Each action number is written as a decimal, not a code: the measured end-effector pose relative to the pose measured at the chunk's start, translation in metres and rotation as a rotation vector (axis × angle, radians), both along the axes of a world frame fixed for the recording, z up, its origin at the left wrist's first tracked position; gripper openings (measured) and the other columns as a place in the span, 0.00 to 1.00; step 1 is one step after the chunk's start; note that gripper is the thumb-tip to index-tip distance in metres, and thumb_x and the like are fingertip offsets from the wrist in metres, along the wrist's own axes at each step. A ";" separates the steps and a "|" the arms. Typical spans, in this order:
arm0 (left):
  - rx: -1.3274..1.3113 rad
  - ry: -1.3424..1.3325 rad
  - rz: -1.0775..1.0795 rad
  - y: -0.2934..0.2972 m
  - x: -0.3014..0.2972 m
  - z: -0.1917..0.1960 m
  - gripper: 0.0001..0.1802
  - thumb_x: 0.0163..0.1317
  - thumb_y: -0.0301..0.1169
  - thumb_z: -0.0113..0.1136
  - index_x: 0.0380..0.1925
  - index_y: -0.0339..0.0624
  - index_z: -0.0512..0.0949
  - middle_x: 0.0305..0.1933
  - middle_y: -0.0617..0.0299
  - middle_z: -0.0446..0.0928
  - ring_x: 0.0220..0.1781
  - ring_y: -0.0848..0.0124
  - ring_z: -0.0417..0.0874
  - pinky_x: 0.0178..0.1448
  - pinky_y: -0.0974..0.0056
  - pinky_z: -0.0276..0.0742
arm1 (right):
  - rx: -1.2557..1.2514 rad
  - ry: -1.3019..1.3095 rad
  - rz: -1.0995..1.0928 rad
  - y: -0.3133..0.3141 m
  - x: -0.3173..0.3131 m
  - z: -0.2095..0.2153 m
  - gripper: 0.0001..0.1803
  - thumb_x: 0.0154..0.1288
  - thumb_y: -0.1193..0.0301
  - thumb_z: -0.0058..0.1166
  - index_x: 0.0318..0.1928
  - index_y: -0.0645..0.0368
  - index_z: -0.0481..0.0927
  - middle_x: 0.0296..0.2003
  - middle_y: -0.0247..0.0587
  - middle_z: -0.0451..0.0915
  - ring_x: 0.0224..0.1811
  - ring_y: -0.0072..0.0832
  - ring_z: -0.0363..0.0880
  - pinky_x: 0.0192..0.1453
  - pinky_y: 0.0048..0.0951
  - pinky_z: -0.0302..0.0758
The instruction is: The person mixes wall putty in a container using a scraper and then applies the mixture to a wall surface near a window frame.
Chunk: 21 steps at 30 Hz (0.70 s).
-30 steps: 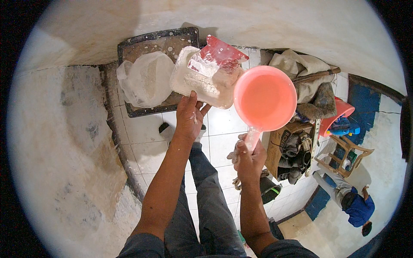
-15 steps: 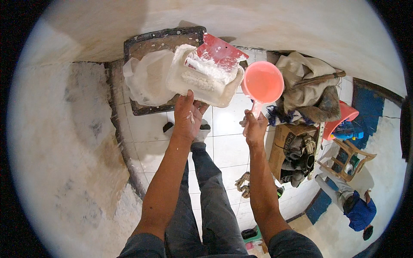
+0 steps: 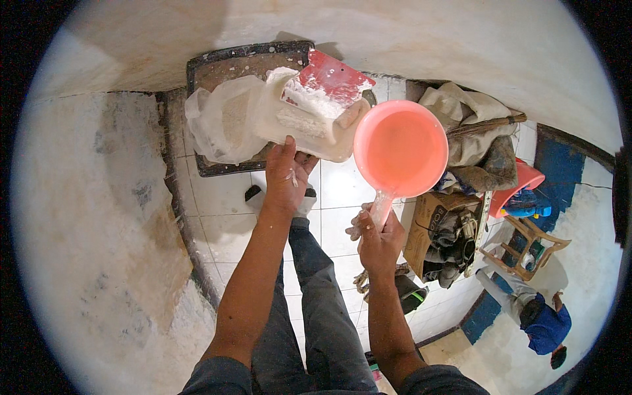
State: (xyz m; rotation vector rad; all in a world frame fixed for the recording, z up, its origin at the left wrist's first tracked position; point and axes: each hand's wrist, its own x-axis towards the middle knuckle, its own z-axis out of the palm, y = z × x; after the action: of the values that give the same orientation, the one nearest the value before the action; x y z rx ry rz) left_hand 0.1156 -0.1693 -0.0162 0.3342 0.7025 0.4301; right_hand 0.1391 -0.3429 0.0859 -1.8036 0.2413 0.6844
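Observation:
My left hand (image 3: 288, 174) grips the near edge of a shallow white plastic tub (image 3: 340, 150), thumb on top. Whitish plaster (image 3: 299, 122) lies in the tub. A red scraper (image 3: 336, 74), smeared with white paste, rests across its far side. My right hand (image 3: 380, 240) is closed round the handle of a pink dipper (image 3: 401, 151), which is held level just right of the tub. Its inside looks smooth and orange-pink; I cannot tell how much liquid is in it. White smears mark my fingers and the dipper's handle.
Beyond the tub lies a dark-rimmed board (image 3: 201, 69) with a translucent plastic bag (image 3: 224, 125) on it. To the right are crumpled sacks (image 3: 484, 148), a cardboard box (image 3: 426, 220) of shoes and a wooden stool (image 3: 530, 247). Another person (image 3: 548, 322) in blue is farther right.
My right hand has brought the dipper nearer to me and slightly left, so it looks larger. The tub in my left hand has barely shifted.

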 end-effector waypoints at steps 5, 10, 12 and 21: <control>-0.004 0.030 -0.018 -0.002 0.002 0.003 0.28 0.69 0.41 0.59 0.63 0.43 0.64 0.61 0.57 0.72 0.63 0.61 0.75 0.65 0.52 0.76 | -0.220 -0.059 0.090 0.010 -0.008 0.013 0.14 0.70 0.69 0.55 0.46 0.70 0.76 0.27 0.45 0.83 0.25 0.24 0.82 0.29 0.27 0.79; -0.022 0.032 -0.031 -0.002 0.002 0.003 0.25 0.68 0.41 0.59 0.61 0.45 0.67 0.61 0.58 0.73 0.63 0.61 0.76 0.66 0.52 0.76 | -0.232 -0.090 0.070 0.015 -0.010 0.016 0.14 0.70 0.69 0.55 0.45 0.70 0.76 0.26 0.44 0.82 0.24 0.24 0.82 0.29 0.27 0.79; -0.021 0.039 -0.040 -0.004 0.001 0.004 0.26 0.68 0.43 0.60 0.60 0.45 0.67 0.60 0.58 0.73 0.63 0.63 0.75 0.66 0.53 0.73 | -0.217 -0.103 0.054 0.014 -0.010 0.013 0.14 0.69 0.69 0.56 0.45 0.70 0.76 0.25 0.44 0.81 0.24 0.24 0.82 0.29 0.28 0.80; 0.028 0.066 -0.003 0.001 -0.003 0.009 0.27 0.69 0.44 0.59 0.61 0.44 0.66 0.62 0.58 0.71 0.65 0.62 0.71 0.69 0.50 0.66 | -0.011 -0.007 -0.061 -0.014 0.031 -0.044 0.10 0.64 0.70 0.58 0.34 0.66 0.76 0.19 0.38 0.75 0.17 0.20 0.71 0.20 0.24 0.69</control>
State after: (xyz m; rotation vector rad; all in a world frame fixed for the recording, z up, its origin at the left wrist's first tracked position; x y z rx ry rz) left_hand 0.1122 -0.1688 -0.0075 0.3774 0.7607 0.4277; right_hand 0.1700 -0.3568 0.0420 -1.8013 0.2941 0.6349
